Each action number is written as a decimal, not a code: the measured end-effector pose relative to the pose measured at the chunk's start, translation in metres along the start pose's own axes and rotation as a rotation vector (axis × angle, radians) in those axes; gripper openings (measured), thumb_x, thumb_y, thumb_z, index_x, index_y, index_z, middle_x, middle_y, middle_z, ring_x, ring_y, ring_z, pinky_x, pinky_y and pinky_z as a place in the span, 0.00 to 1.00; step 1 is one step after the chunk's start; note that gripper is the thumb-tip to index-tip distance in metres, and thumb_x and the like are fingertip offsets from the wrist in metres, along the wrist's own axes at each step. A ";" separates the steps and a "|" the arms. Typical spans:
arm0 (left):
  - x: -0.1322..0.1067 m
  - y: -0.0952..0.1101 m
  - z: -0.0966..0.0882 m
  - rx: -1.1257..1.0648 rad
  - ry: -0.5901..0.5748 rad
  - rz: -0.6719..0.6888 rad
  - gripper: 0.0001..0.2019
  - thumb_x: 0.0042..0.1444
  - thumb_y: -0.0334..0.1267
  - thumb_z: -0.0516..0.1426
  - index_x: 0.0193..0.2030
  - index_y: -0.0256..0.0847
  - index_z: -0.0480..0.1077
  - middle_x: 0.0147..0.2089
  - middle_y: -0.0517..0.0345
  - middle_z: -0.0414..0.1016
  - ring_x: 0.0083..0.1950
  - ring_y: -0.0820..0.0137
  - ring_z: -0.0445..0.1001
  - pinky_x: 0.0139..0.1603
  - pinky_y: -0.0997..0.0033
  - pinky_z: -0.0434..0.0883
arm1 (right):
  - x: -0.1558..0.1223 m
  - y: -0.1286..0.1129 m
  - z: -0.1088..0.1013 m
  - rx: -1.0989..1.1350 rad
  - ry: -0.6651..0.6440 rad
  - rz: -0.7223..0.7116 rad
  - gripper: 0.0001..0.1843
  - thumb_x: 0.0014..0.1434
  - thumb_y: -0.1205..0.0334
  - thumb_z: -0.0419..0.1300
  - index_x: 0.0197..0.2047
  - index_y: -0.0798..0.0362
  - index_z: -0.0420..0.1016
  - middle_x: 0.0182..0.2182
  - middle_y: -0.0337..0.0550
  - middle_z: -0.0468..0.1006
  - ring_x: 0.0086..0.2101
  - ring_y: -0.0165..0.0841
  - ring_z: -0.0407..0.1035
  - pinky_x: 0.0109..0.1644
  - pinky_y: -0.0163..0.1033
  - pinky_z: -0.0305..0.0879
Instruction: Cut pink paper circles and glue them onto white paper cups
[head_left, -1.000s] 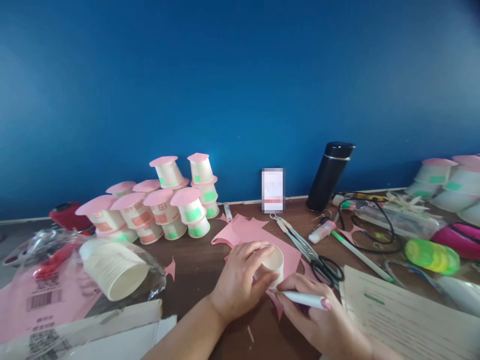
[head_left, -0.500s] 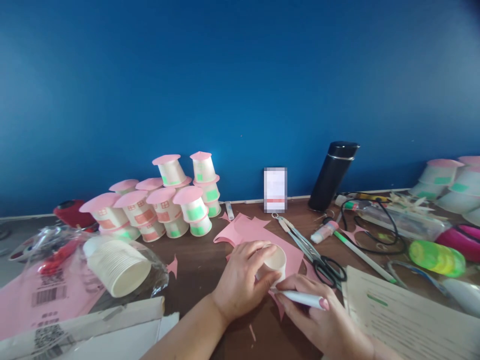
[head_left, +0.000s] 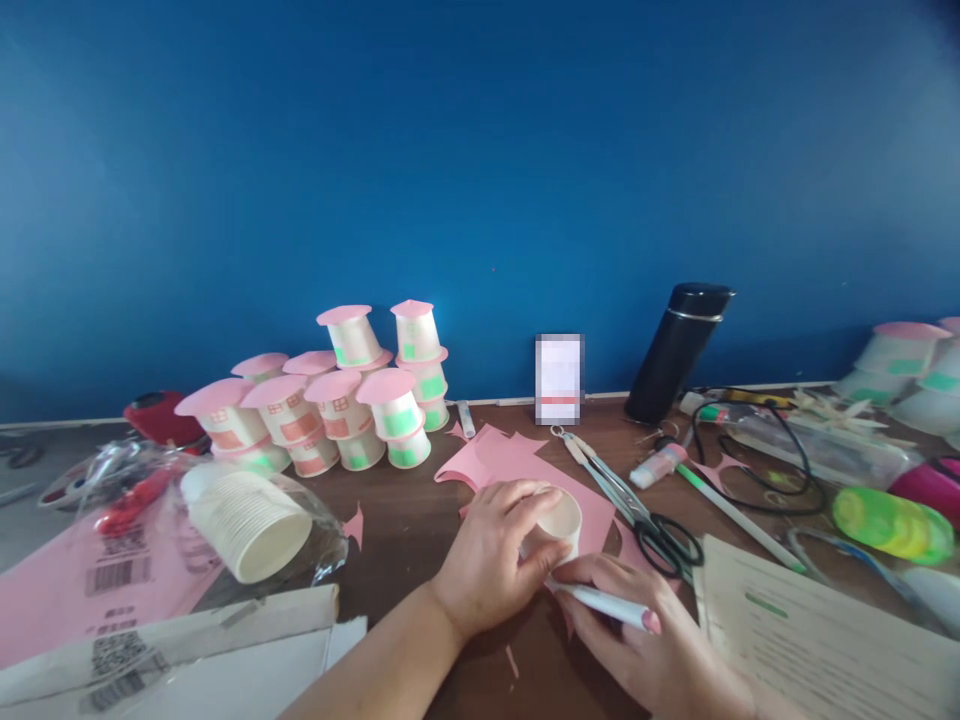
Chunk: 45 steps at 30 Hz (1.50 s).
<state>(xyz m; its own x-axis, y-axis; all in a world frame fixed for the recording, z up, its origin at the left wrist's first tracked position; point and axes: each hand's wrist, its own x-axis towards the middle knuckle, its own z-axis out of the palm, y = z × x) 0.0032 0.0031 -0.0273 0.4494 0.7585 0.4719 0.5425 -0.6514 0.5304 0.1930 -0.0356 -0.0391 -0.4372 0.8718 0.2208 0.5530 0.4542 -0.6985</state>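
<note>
A white paper cup (head_left: 564,522) stands with its open rim facing up, partly covered by fingers. My left hand (head_left: 491,550) is closed around its left side. Between the thumb and fingers of my right hand (head_left: 637,625) is a white marker (head_left: 611,604) with a pink end; its tip points at the cup's lower front, and I cannot tell whether it touches. Pink paper (head_left: 517,455) lies under and behind the cup. Black-handled scissors (head_left: 671,545) rest just beyond my right hand.
At the left stand stacked paper cups with pink roofs (head_left: 281,397) and a nested stack of plain cups (head_left: 251,525) in plastic. A black flask (head_left: 675,355) leans at the blue wall. Printed sheets (head_left: 817,620), a green-tipped marker (head_left: 739,515) and a cable (head_left: 802,460) lie right.
The whole view has shifted slightly, so things appear a little further right. Both hands keep their grips on the cup and the marker.
</note>
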 end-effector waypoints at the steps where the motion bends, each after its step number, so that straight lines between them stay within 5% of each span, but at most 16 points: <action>1: 0.000 0.000 0.000 -0.002 -0.001 -0.001 0.21 0.60 0.48 0.55 0.57 0.44 0.65 0.56 0.51 0.70 0.56 0.61 0.66 0.59 0.57 0.63 | 0.000 0.001 0.001 -0.007 0.001 0.001 0.07 0.62 0.66 0.56 0.42 0.45 0.71 0.37 0.36 0.80 0.38 0.31 0.75 0.41 0.34 0.68; 45: 0.000 0.000 0.000 -0.013 -0.003 0.002 0.21 0.60 0.49 0.54 0.58 0.44 0.65 0.56 0.51 0.70 0.56 0.61 0.66 0.59 0.58 0.62 | 0.001 0.000 -0.004 -0.177 0.017 0.039 0.06 0.61 0.65 0.54 0.36 0.46 0.72 0.31 0.37 0.80 0.32 0.34 0.75 0.35 0.37 0.68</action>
<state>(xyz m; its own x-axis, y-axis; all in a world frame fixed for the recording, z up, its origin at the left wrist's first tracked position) 0.0030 0.0038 -0.0272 0.4526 0.7570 0.4713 0.5324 -0.6534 0.5381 0.1953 -0.0339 -0.0363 -0.4018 0.8916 0.2090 0.6861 0.4443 -0.5761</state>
